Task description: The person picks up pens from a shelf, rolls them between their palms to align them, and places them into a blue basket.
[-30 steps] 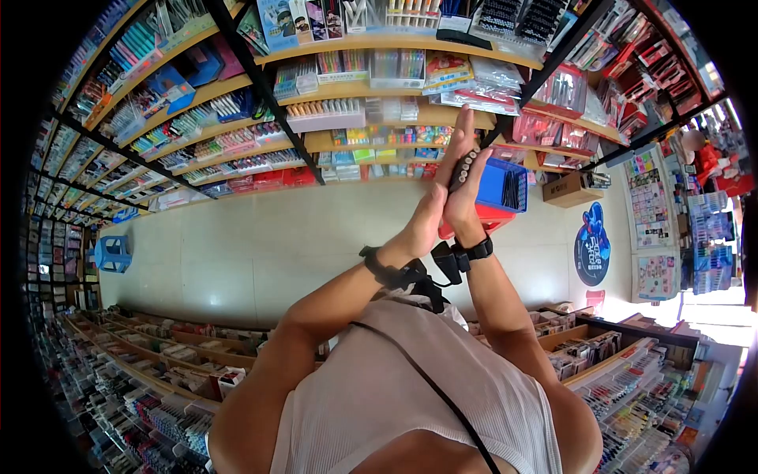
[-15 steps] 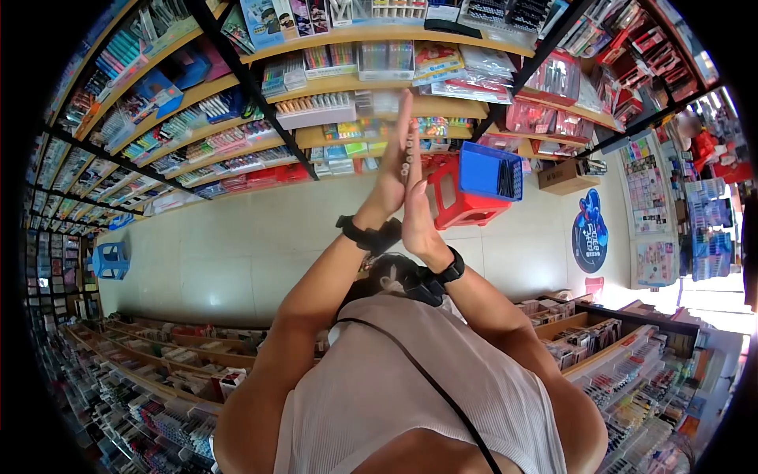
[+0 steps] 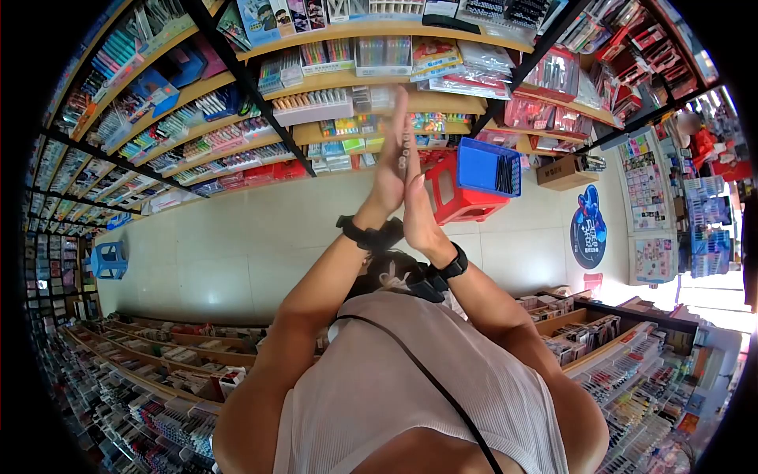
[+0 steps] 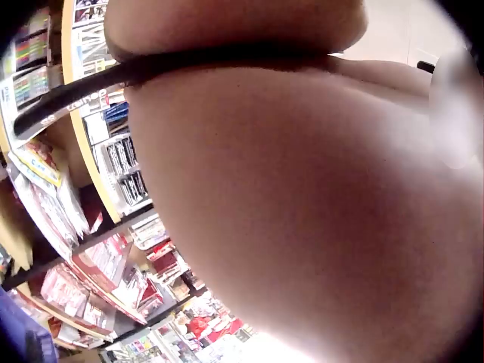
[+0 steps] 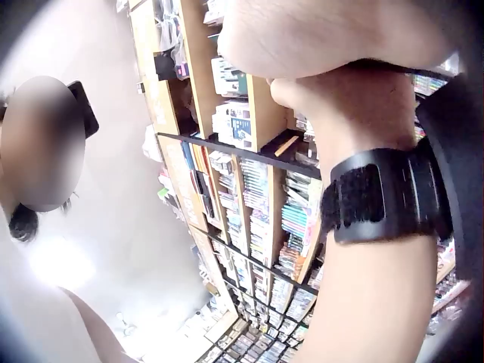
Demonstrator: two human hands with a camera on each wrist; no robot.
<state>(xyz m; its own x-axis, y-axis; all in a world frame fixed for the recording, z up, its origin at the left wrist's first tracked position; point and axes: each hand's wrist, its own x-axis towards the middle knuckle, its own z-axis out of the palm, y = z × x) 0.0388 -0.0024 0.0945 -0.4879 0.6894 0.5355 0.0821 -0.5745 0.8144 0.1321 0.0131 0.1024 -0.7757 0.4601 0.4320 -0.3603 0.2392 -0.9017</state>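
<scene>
In the head view my left hand [image 3: 385, 178] and right hand [image 3: 420, 217] face each other, palms pressed together and fingers straight and pointing away from me. Sandwiched between them is a row of several dark pens [image 3: 404, 152], their pale round ends showing. The right fingers are blurred. In the left wrist view a dark pen [image 4: 57, 106] sticks out at the left from between the hands, with skin filling much of that view. At the top of the right wrist view is the heel of a hand [image 5: 325, 34], above a wrist with a black strap [image 5: 370, 193].
A red stool [image 3: 442, 193] bears a blue basket [image 3: 478, 162] holding black pens, right of my hands. Stationery shelves [image 3: 316, 83] rise ahead, and racks [image 3: 174, 336] stand behind me. A cardboard box [image 3: 559, 175] and a blue stool [image 3: 110, 261] are on the tiled floor [image 3: 205, 237].
Both hands have moved left with the pens between them, uncovering the blue basket and red stool. The palms have turned more edge-on to the head view. Over the last half second they barely shifted.
</scene>
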